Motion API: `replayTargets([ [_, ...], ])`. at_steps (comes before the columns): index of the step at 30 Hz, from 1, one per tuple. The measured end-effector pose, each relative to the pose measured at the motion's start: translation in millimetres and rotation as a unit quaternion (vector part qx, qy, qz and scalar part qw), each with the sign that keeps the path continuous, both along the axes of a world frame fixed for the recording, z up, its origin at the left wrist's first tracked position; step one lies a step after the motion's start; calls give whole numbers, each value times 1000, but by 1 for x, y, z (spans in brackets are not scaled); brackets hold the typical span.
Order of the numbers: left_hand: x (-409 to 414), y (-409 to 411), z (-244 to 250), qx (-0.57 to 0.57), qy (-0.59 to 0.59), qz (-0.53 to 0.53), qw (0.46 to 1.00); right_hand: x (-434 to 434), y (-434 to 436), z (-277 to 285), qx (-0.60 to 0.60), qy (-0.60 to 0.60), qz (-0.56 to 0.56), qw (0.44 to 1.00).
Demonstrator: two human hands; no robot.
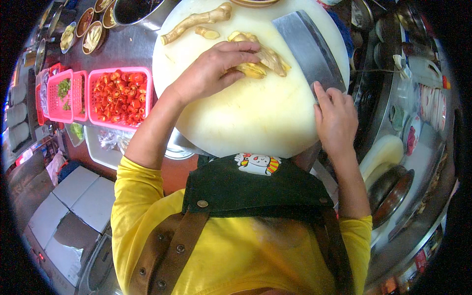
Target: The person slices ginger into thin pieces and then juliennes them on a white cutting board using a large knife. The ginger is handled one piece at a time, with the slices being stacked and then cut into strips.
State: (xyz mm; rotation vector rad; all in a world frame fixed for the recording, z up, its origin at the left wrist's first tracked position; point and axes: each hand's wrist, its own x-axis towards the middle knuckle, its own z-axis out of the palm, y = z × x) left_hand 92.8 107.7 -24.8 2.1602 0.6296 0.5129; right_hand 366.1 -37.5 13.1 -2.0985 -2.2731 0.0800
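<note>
A thick round cutting board (250, 121) lies before me. My left hand (225, 66) rests on a cluster of ginger pieces (273, 61) near the board's middle, its fingers curled over them. A long ginger root (199, 22) and a short cut ginger piece (207, 33) lie at the board's upper left, apart from that hand. On the right of the board a broad cleaver blade (308, 48) lies flat or nearly flat. My right hand (335, 114) is at its near end, with the index finger on the blade; the cleaver's handle is hidden under this hand.
Left of the board stands a pink basket (149, 92) of cut red chillies, with smaller pink baskets (61, 118) beyond it. Small bowls (94, 37) and a metal pot (147, 22) stand at the upper left. Dark pans (392, 195) and stacked plates (411, 134) are at the right.
</note>
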Motion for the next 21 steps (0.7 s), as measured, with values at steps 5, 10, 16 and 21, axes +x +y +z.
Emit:
replayTargets([
  [5, 1, -1, -2, 14, -2, 1, 1000, -30, 45, -2, 104, 118, 138, 978],
  [10, 2, -7, -4, 31, -30, 33, 999, -60, 68, -36, 102, 147, 183, 967],
  [16, -7, -12, -6, 16, 6, 15, 1000, -54, 68, -47, 97, 129, 220, 962],
  [21, -8, -10, -4, 4, -2, 11, 1000, -53, 74, -40, 79, 162, 198, 963],
])
